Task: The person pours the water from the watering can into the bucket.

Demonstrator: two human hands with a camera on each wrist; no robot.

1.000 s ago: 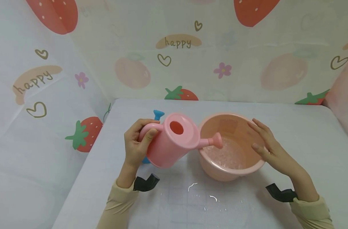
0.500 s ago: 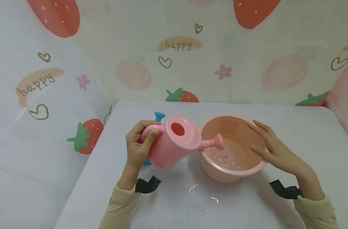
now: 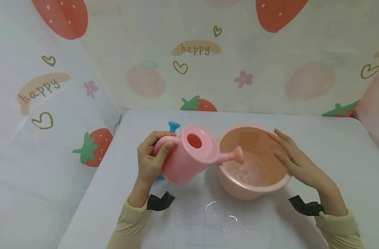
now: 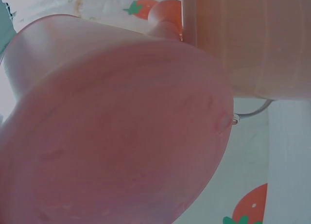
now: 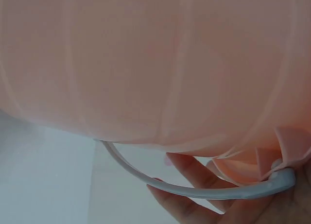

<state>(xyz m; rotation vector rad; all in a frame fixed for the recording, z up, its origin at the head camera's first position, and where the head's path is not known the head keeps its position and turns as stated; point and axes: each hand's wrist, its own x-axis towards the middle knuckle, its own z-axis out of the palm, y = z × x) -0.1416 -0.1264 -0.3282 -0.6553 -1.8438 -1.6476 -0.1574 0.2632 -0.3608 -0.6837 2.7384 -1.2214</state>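
Note:
My left hand (image 3: 150, 157) grips the handle of a pink watering can (image 3: 186, 162), thumb over the top of the handle. The can is tilted right, its sprinkler head (image 3: 238, 155) over the opening of a peach bucket (image 3: 239, 190). Stirred-up water (image 3: 243, 171) covers the bucket's bottom. From below, the left wrist view shows the can's base (image 4: 116, 136), with a drop at its edge. My right hand (image 3: 296, 162) lies at the bucket's right rim with extended fingers. In the right wrist view, its fingers (image 5: 199, 178) reach past the bucket's grey carrying handle (image 5: 194, 192).
A blue watering can stands behind the pink one, mostly hidden; its blue sprinkler head (image 3: 174, 126) shows above my left hand. Water drops and wet streaks (image 3: 233, 218) lie on the white tabletop (image 3: 208, 224) in front. A printed cloth (image 3: 208, 79) hangs behind the table.
The bucket's water has kept rippling. My right hand has shifted slightly at the rim, its thumb a little higher. The pink watering can has stayed tilted in my left hand, nearly still.

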